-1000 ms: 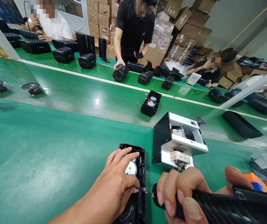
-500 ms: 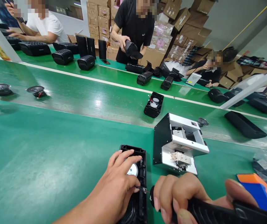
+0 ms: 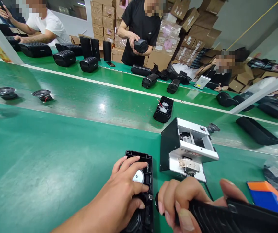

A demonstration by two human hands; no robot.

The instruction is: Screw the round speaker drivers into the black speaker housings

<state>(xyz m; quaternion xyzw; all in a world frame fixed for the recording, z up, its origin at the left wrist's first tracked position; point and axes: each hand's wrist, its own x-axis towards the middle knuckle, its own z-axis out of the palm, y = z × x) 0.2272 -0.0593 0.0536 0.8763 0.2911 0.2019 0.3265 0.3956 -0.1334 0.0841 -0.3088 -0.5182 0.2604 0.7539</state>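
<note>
In the lower middle, a black speaker housing (image 3: 149, 207) lies on the green bench with a round silver speaker magnet (image 3: 139, 176) inside. My left hand (image 3: 126, 187) rests across it, fingers spread over the magnet and inner edge, thumb and index finger apart. My right hand (image 3: 182, 200) is wrapped round a black electric screwdriver (image 3: 214, 215), held nearly level and pointing left. Its metal bit end (image 3: 150, 197) is over the housing's right side, close to my left fingertips. The very tip is hard to make out, and my left hand covers much of the housing.
A silver-and-black machine (image 3: 189, 149) stands just beyond my right hand. Another open housing (image 3: 163, 109) and loose speaker drivers (image 3: 42, 94) lie on the conveyor (image 3: 85, 97). An orange-and-blue object (image 3: 267, 197) is at right. Co-workers sit and stand across the line.
My left thumb and index finger have parted from their pinch by the bit. My right hand has shifted slightly left and up. Conveyor parts have moved right; the standing co-worker has turned the held speaker.
</note>
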